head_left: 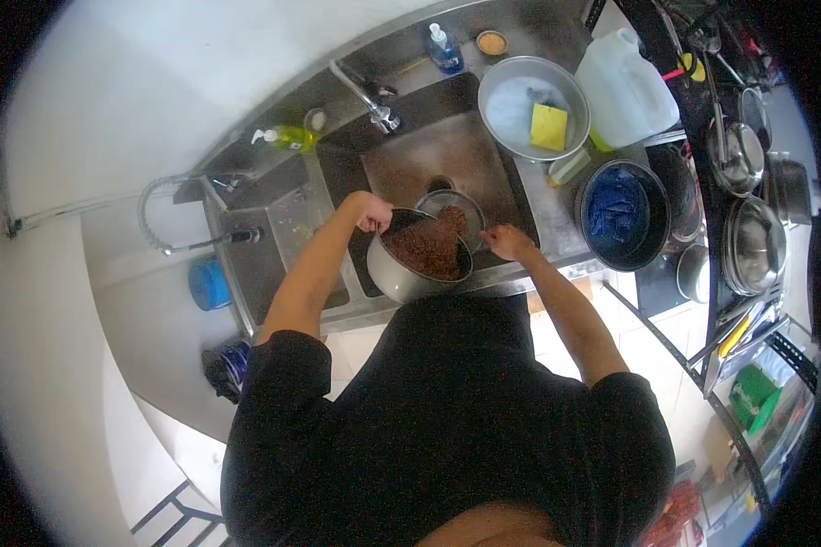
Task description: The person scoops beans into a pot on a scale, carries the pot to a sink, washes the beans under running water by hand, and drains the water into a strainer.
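My left hand (371, 211) is closed on the rim of a light-coloured pot (394, 279), which tilts toward the sink basin. Wet-looking reddish-brown grains (422, 248) fill much of the pot; their exact kind is unclear. A round mesh strainer (438, 200) lies against the pot's far rim, over the basin, with a clump of the same grains in it. The fingers of my right hand (509, 242) are closed at the strainer's right side, gripping it; most of its handle is hidden.
The steel sink (420, 150) has a faucet (365, 96) at its back. On the right counter stand a basin (491, 118) with a yellow sponge (548, 127), a plastic jug (625, 87) and a dark pot (659, 239) holding blue cloth. A pan rack (754, 255) stands farther right.
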Available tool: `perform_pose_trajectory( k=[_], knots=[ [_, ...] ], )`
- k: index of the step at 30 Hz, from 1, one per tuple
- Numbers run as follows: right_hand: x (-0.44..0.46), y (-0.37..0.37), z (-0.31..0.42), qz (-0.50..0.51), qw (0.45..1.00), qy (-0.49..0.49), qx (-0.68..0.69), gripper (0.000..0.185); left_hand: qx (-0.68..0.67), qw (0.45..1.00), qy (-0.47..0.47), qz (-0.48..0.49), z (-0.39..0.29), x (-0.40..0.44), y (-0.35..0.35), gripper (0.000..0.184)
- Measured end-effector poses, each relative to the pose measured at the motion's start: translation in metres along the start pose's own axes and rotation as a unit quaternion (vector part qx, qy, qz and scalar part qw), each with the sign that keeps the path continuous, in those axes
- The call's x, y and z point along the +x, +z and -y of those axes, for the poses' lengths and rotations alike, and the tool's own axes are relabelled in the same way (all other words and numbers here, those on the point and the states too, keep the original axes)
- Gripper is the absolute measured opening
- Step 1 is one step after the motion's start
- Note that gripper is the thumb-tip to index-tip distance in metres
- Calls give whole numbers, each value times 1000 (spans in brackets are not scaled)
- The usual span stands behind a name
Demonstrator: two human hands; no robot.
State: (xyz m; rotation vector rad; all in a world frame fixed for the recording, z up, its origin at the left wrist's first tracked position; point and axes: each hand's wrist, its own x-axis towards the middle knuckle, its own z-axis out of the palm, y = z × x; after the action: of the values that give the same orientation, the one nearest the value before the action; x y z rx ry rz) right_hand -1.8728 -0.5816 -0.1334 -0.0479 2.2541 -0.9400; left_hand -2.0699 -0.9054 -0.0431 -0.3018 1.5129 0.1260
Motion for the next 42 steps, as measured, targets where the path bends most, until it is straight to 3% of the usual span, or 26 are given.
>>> perform_pose_trajectory(
  k=[2,5,10,20,23,26,29,35,38,42],
  knots=[
    [-4,-3,3,11,1000,5,3,54,17,999,-5,39,-3,12,-8,78],
    [-3,-6,3,5,1000,11,4,56,-1,1000,-4,8,-9,1,-6,60],
    [6,-7,-4,37,998,52,-25,57,16,1000,17,18,2,43,-14,58],
    [12,-7,3,9,998,59,-36,53,78,994,-60,52,-28,9,-21,51],
    [18,-6,-2,20,998,54,-3,52,111,993,-44,24,-8,61,-37,22],
    [16,-7,2,10,998,62,-4,50,93,995,-37,-13,-35,1,-18,20],
    [16,-5,1,19,998,61,-13,48,84,993,-45,67,-28,50,-33,9],
    [29,13,-17,14,999,35,-12,45,137,983,-68,99,-35,44,-48,19],
    [24,10,-12,8,999,46,-7,43,155,987,-24,37,-31,36,-48,22],
    [24,12,-11,6,999,51,-7,44,145,982,-86,87,-43,23,-54,21]
  ],
)
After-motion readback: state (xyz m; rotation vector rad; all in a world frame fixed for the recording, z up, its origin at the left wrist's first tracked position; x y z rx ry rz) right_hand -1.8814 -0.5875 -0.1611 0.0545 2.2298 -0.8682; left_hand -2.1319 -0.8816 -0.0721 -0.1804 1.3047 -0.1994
